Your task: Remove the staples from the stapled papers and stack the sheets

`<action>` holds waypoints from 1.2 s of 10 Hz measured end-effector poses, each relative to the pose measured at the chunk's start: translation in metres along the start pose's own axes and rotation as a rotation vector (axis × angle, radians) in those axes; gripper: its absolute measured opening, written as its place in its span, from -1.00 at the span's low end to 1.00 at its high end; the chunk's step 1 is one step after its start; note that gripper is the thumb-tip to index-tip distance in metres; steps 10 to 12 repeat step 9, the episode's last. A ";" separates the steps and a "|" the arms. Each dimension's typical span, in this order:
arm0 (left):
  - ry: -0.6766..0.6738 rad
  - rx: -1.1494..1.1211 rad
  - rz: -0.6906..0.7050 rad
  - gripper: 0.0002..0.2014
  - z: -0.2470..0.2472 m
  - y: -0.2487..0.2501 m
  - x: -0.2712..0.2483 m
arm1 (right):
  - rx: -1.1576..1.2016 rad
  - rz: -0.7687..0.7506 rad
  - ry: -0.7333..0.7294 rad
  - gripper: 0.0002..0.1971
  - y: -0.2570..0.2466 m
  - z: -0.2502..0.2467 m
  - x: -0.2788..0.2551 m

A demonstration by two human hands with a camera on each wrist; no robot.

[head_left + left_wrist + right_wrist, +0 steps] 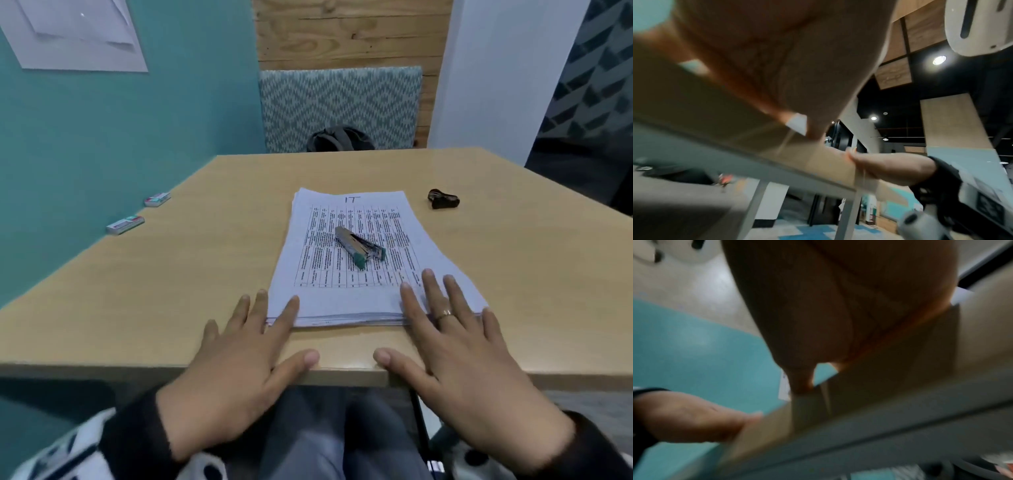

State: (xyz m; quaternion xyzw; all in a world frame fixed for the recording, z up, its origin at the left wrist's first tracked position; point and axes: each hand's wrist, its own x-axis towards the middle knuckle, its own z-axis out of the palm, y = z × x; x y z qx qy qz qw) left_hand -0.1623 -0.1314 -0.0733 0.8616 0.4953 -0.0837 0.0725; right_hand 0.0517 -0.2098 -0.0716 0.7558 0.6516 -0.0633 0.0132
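A thick stack of printed papers [356,260] lies in the middle of the wooden table [171,291], a table of text on its top sheet. A metal stapler with green ends [359,248] rests on top of the stack. My left hand [246,359] lies flat on the table at the stack's near left corner, its index finger on the paper. My right hand [455,346], a ring on one finger, lies flat with straight fingers on the near right corner. Both wrist views are blurred and filled by palm [777,56] [838,305] over the table edge.
A black staple remover [443,198] sits on the table to the stack's far right. Two small staple boxes [157,199] [125,224] lie by the teal wall at left. A patterned chair [339,106] with a dark bag stands beyond the far edge.
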 end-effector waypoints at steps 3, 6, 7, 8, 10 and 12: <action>0.492 -0.176 -0.098 -0.31 0.039 0.013 0.001 | -0.034 0.087 0.067 0.23 -0.003 0.016 0.002; 0.623 -0.242 -0.124 -0.30 0.048 0.020 0.001 | -0.015 0.057 0.118 0.31 -0.002 0.019 0.003; 0.688 -0.247 -0.108 -0.32 0.052 0.019 -0.001 | -0.024 0.054 0.147 0.32 -0.002 0.022 0.003; 0.802 -0.245 -0.069 -0.34 0.060 0.016 0.006 | -0.017 0.040 0.159 0.27 0.003 0.025 0.005; 0.898 -0.292 -0.023 -0.39 0.069 0.011 0.011 | 0.059 0.120 0.194 -0.07 0.006 0.034 0.010; 0.898 -0.292 -0.023 -0.39 0.069 0.011 0.011 | 0.059 0.120 0.194 -0.07 0.006 0.034 0.010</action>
